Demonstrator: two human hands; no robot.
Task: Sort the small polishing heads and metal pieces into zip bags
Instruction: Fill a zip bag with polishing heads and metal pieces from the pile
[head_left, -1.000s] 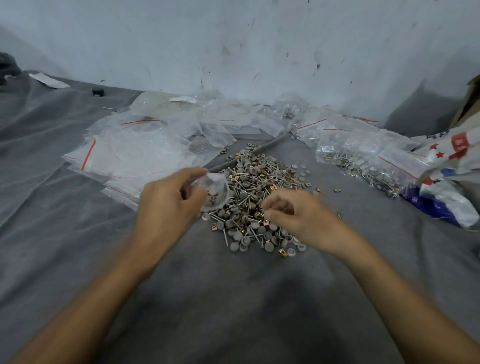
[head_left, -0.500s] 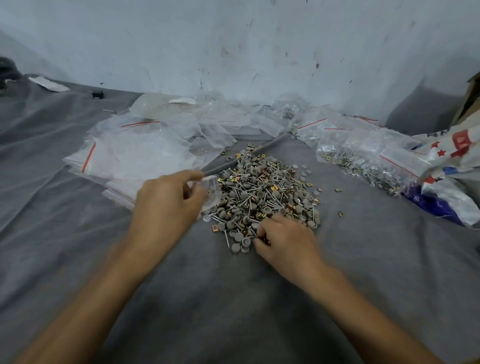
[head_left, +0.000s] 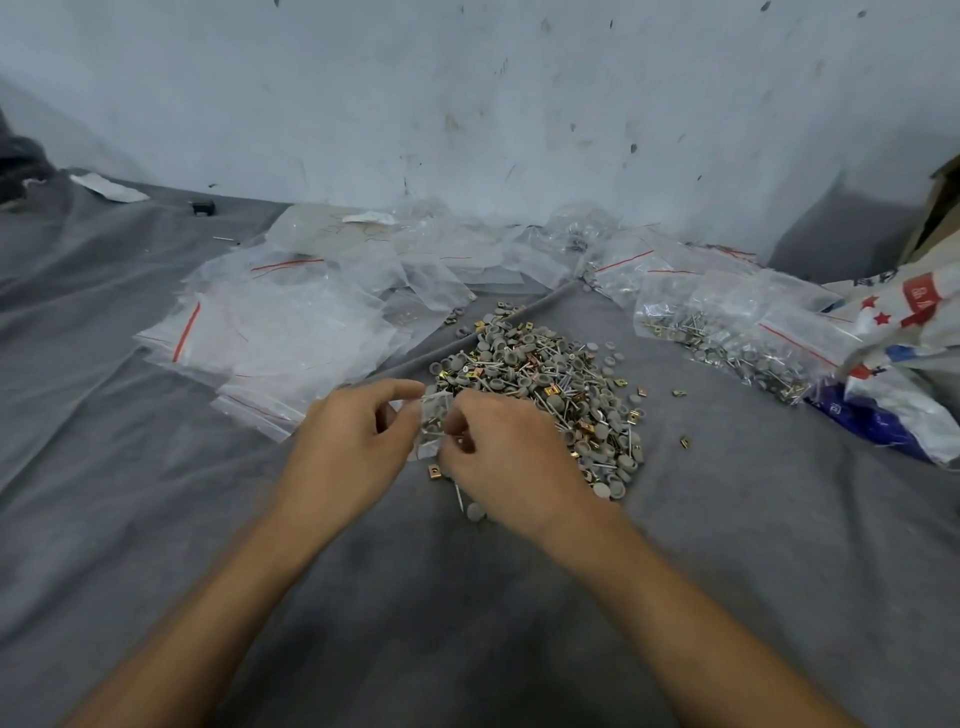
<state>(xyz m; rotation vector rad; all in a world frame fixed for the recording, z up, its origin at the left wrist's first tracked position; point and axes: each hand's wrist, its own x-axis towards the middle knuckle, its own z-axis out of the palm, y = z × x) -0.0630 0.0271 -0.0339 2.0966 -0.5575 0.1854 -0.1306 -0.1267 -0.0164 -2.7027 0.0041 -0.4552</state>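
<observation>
— From the head camera, what are the hands doing?

— The left hand (head_left: 353, 447) pinches a small zip bag (head_left: 434, 423) between thumb and forefinger and holds it up just above the grey cloth (head_left: 467, 597). The right hand (head_left: 498, 457) is curled, with its fingertips against the bag's right edge.

— Is it pinching the bag or a piece?

— I cannot tell. The fingertips are bunched and anything between them is too small to see.

— And the parts?

— The pile of polishing heads and metal pieces (head_left: 545, 384) lies on the cloth just behind both hands, and the right hand covers its near edge. A few pieces lie scattered to the right.

— The other bags?

— The empty zip bags (head_left: 291, 332) are heaped to the left of the pile. The filled bags (head_left: 727, 332) lie to its right, beside a printed sack (head_left: 909, 332).
</observation>
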